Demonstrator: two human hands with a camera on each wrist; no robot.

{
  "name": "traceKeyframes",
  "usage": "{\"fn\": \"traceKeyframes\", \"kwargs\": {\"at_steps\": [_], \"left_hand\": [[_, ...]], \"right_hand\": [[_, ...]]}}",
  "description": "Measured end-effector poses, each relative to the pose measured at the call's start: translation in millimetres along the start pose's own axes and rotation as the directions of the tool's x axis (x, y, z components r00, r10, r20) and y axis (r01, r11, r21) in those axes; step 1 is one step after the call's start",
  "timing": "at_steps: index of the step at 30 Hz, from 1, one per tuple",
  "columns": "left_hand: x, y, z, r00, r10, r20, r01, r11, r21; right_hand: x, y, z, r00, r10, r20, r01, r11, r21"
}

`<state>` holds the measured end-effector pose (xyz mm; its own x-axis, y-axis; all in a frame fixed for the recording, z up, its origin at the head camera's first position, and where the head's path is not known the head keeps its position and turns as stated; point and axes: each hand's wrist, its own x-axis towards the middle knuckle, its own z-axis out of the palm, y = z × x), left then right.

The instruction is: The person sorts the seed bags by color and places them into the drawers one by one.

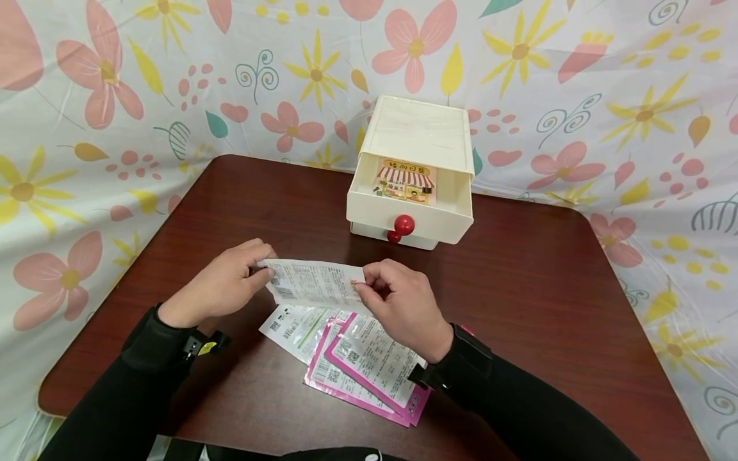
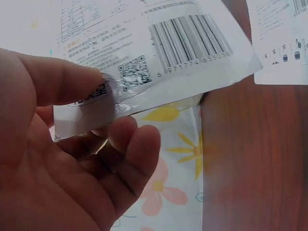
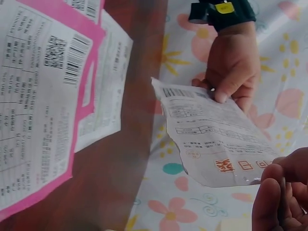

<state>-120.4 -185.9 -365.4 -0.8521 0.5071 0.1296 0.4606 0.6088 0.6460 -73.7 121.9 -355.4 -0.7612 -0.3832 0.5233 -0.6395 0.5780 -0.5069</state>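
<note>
My left hand [image 1: 221, 282] and right hand [image 1: 406, 307] hold a flat white printed packet [image 1: 314, 283] above the table, one at each end. In the left wrist view, the left thumb lies over the packet's corner beside a QR code and barcode, fingers behind. The right hand's fingers [image 3: 272, 185] pinch the end with large orange characters in the right wrist view. Beneath, on the table, lie a white packet with a green stripe [image 1: 296, 330] and overlapping pink-edged packets [image 1: 377, 358], printed sides up.
Beyond the hands stands a cream drawer box [image 1: 421, 125] with red knobs. Its upper drawer [image 1: 409, 218] is pulled out, and a packet with a striped-awning shop picture [image 1: 405, 182] lies in it. The brown table [image 1: 536, 307] meets a flowered cloth [image 1: 317, 70] behind.
</note>
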Motion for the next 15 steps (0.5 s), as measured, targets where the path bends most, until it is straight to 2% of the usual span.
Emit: {"fn": "traceKeyframes", "kwargs": {"at_steps": [8,15], "left_hand": [[0.4,-0.5,-1.1,0.996,0.080,-0.047,-0.083,0.994,-0.064],[1.9,2.6,-1.5,0.993,0.099,-0.060,-0.105,0.989,-0.105]], "right_hand": [[1.8,-8.5,-10.6,0.999,-0.053,-0.005,0.053,0.998,-0.028],[3.7,-19.3,-19.9,0.992,-0.129,-0.006,0.129,0.992,-0.004]]}}
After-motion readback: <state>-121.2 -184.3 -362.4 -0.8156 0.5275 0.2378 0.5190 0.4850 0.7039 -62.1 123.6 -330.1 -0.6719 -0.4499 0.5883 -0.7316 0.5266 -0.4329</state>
